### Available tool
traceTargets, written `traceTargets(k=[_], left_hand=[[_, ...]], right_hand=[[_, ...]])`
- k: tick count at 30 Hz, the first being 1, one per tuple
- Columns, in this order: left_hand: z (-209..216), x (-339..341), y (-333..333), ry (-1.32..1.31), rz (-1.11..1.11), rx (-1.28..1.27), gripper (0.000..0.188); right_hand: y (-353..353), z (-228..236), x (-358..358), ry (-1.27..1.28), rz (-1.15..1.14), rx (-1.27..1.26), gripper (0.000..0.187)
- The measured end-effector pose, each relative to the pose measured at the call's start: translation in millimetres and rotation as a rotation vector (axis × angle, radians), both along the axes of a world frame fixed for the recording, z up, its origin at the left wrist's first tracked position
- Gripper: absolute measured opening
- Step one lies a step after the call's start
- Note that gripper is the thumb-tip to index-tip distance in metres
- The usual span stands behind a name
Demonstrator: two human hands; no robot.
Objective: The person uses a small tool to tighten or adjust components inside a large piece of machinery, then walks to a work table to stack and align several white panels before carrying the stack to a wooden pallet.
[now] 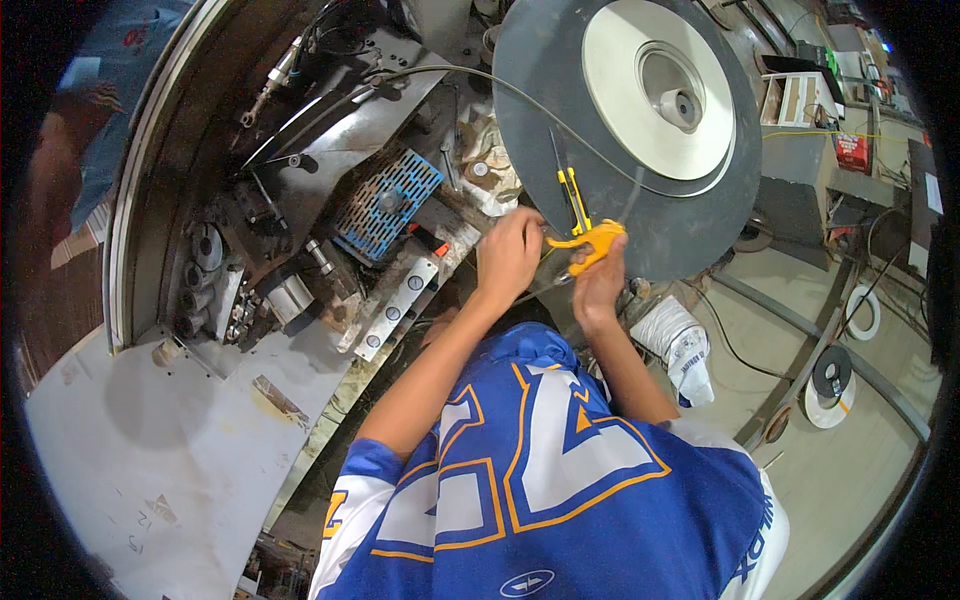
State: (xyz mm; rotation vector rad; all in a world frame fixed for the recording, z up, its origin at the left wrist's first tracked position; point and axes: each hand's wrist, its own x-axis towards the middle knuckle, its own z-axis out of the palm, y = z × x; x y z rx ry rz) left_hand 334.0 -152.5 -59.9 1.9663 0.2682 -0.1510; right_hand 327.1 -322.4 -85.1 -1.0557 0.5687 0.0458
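Observation:
My right hand (pixel 600 285) is closed around a yellow hand tool (pixel 598 240), its exact kind unclear. Just left of it, my left hand (pixel 508 255) has its fingers bent and pressed together by the tool's thin yellow end; whatever they pinch is hidden. Both hands are at the lower left edge of a large dark grey disc (pixel 545 110) with a pale ring (pixel 605 60) around its hub. A slim yellow-and-black tool (pixel 573 200) lies against the disc, just above the yellow tool. A grey cable (pixel 470 70) arcs across the disc.
To the left, a blue slotted plate (pixel 390 205), metal parts and a light bar with round dials (pixel 395 310) crowd a machine bed. A white panel (pixel 190 450) spreads at lower left. White-wrapped material (pixel 680 345) hangs near my right forearm; reels (pixel 830 385) lie further right. Another person (pixel 110 110) appears far left.

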Motion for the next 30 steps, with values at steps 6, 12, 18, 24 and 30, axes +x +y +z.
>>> traceTargets(k=[6, 12, 18, 24, 30], left_hand=[[-39, 65, -72, 0.090, -0.011, 0.271, 0.052], [-46, 54, -55, 0.064, 0.012, 0.298, 0.048], [4, -47, 112, 0.191, 0.360, -0.122, 0.045], [107, -126, 288, 0.207, 0.724, 0.489, 0.040], [112, -105, 343, 0.221, 0.550, 1.005, 0.023]], right_hand=[[-46, 6, -2, 0.081, -0.172, -0.191, 0.050], [-27, 18, -3, -0.078, 0.105, -0.521, 0.027], [2, 18, 11, -0.080, 0.337, -0.415, 0.031], [52, 17, 26, -0.185, 0.527, -0.491, 0.025], [103, 23, 33, -0.161, 0.644, -0.404, 0.025]])
